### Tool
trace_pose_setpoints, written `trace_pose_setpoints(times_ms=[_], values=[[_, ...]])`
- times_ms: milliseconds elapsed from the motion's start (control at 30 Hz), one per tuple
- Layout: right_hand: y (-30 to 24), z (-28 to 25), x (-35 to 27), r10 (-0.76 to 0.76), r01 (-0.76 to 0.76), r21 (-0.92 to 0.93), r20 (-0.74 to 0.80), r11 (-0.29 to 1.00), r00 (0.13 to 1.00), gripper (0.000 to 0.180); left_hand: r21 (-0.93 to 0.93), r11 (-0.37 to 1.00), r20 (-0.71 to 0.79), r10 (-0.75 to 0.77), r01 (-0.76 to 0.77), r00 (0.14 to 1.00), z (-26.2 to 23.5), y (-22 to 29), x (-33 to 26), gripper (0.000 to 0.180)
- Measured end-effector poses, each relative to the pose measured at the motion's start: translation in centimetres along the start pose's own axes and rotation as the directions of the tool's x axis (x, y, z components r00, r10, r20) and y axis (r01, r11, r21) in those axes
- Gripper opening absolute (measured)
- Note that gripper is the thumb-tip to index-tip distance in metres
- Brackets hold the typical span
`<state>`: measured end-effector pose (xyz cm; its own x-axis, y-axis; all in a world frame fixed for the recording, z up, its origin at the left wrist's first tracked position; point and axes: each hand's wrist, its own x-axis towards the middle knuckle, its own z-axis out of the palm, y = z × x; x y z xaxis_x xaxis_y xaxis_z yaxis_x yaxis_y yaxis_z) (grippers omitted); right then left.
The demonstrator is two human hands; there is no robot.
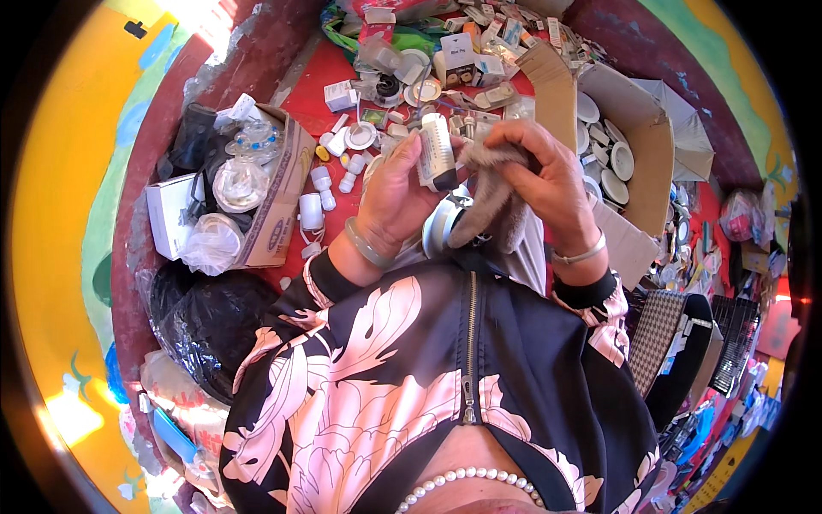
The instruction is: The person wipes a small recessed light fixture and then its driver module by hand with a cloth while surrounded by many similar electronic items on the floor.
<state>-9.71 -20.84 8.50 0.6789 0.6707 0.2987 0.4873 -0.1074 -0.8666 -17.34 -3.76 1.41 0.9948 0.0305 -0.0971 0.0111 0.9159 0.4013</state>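
Observation:
My left hand (387,204) grips a small white boxy device (437,152) with a printed label and a dark lower end, held upright between thumb and fingers. Pinched in my right hand (552,176) is a soft grey-brown cloth (495,201), bunched up close to the device's right side. Whether the cloth touches the device I cannot tell. Under both hands, a round white and blue piece (438,230) shows above my lap, partly hidden by the cloth and my left hand.
To the left stands a cardboard box (284,193) of bagged round fittings. A larger carton (646,128) at right holds white round discs. Several white bulb-like pieces (310,212) lie on the red surface, with small boxes (458,58) piled beyond. A black plastic bag (210,321) sits lower left.

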Motion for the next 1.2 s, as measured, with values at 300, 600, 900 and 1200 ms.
trace_pose_setpoints(times_ms=[300,600,900,1200], values=[[2.4,3.3,0.2,-0.201,0.202,0.002,-0.074,0.979,0.977,0.027,-0.011,1.0,0.039,0.006,-0.005,0.999,-0.4,-1.1,-0.1,0.033],[2.5,2.8,-2.6,-0.193,0.201,-0.021,0.189,0.979,0.963,0.026,-0.126,0.992,-0.073,-0.005,-0.004,0.997,-0.9,-1.1,0.4,0.037],[3.0,0.4,-2.3,0.021,-0.015,0.136,-0.045,0.991,0.999,0.024,-0.106,0.994,-0.188,-0.025,0.005,0.982,-0.8,-1.0,0.3,0.033],[2.6,3.1,-1.9,-0.306,0.31,-0.231,0.056,0.922,0.95,0.026,-0.066,0.998,-0.145,0.006,-0.016,0.989,-1.2,-1.8,0.5,0.033]])
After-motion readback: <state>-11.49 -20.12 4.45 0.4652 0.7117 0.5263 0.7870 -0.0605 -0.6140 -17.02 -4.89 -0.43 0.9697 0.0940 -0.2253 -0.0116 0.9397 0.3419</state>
